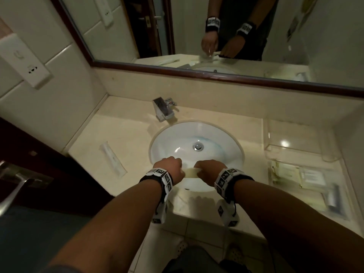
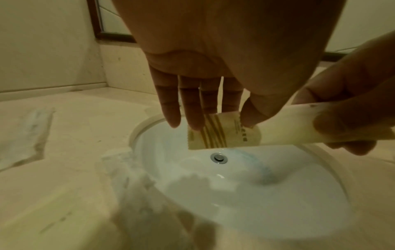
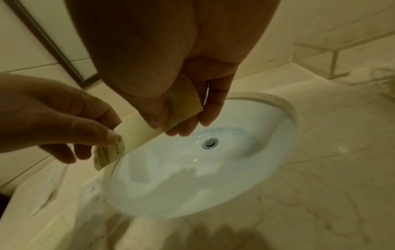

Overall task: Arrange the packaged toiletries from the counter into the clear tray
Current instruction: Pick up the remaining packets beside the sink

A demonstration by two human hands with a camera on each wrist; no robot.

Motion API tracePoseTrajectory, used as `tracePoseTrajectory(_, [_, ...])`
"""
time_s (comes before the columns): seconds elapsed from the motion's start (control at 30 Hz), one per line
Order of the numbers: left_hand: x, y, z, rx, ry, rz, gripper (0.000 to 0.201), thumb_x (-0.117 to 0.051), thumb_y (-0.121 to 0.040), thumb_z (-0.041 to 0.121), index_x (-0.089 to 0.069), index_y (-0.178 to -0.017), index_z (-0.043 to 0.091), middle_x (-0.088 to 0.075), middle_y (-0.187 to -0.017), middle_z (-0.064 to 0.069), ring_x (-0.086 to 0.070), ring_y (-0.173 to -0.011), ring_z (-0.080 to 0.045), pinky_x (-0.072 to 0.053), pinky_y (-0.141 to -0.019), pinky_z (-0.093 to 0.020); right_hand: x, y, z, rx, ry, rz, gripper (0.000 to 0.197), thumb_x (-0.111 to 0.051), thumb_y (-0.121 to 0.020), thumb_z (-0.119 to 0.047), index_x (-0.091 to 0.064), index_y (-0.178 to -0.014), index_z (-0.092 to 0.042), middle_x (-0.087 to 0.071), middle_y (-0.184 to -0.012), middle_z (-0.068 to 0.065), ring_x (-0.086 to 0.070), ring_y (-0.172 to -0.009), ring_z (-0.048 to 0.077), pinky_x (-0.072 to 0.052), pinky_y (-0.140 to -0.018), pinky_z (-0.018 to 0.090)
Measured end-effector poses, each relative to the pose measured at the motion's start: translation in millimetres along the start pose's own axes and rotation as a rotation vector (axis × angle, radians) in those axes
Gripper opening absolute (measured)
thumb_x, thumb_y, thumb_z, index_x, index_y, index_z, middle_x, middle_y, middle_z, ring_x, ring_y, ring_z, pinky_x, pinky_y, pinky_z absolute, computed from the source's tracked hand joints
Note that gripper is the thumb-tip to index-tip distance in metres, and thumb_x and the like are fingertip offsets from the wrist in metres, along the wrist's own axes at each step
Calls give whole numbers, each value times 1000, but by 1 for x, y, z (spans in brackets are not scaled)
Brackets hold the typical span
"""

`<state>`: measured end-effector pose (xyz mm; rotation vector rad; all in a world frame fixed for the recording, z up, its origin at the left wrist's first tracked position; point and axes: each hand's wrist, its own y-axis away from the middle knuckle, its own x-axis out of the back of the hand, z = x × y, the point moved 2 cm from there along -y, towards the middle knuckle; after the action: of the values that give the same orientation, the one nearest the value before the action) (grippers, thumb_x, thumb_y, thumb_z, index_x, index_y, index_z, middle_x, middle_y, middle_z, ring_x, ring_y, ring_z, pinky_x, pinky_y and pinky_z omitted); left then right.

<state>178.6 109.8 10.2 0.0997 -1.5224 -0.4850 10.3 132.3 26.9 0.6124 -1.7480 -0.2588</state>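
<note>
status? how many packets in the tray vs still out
Done: the tray looks empty, nothing placed yet. In hand: both hands, left and right, hold one long packet by its ends over the sink. Left: that packet, another long packet on the counter left of the sink, and several packets by the tray, too blurred to count.

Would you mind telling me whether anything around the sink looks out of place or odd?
A bluish smear stains the white basin beside the drain. One packet lies alone on the counter left of the sink, far from the clear tray.
</note>
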Motion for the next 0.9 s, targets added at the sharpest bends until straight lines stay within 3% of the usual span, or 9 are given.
tracePoseTrajectory(0.2, [4,-24,40,-3,59,3,30,-42,-91,40,-59,-109,22,-60,-105,-3,-61,-88,-27,-47,-70,-34,9,20,66,-77,-89,58,27,-45,-100,-24,-59,-123,-26,-67,-113,0,-63,-102,23,-50,-84,33])
tracePoseTrajectory(0.53, [2,-53,123,-137,23,-25,25,-40,-95,36,-56,-105,20,-62,-100,-5,-57,-79,-25,-48,-70,-35,12,56,150,-172,-130,110,32,-37,-104,-30,-57,-129,-25,-66,-121,3,-63,-106,25,-48,-85,34])
tracePoseTrajectory(0.9, [-7,-63,211,-263,7,-73,26,-41,-94,36,-57,-103,17,-64,-100,-7,-61,-85,-28,-52,-73,-36,0,96,225,-318,-234,129,33,-43,-100,-21,-55,-130,-20,-65,-121,10,-63,-105,28,-50,-86,36])
